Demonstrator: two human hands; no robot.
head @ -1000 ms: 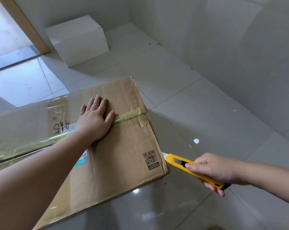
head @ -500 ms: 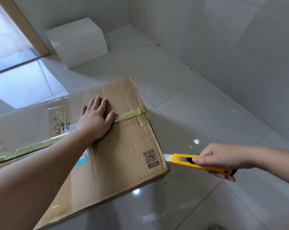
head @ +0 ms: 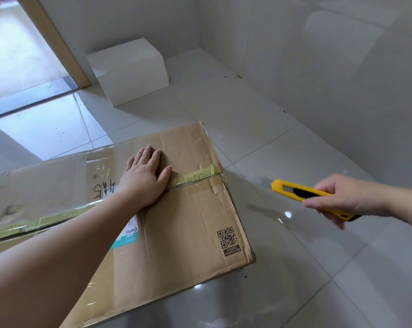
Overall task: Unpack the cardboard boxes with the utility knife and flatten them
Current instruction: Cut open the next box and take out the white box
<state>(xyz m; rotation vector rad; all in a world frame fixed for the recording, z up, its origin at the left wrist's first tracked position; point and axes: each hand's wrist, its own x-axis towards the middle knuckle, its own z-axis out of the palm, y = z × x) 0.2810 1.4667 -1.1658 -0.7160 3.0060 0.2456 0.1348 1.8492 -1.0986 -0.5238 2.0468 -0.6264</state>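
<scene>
A large brown cardboard box [head: 188, 228] lies on the tiled floor, its top seam closed by yellowish clear tape [head: 197, 175]. My left hand [head: 144, 178] presses flat on the box top, fingers together, right over the seam. My right hand [head: 349, 197] grips a yellow utility knife [head: 304, 192] in the air to the right of the box, level with the taped seam's end and clear of the cardboard. The knife's tip points left toward the box; the blade is blurred.
A white box [head: 131, 69] stands on the floor at the back near a wooden door frame [head: 55, 41]. Grey tiled walls [head: 330, 79] close in on the right and back. Glossy floor tiles [head: 294, 280] surround the cardboard box.
My right hand has lifted the knife away from the box's near right corner, up and to the right. The left hand stays flat on the box.
</scene>
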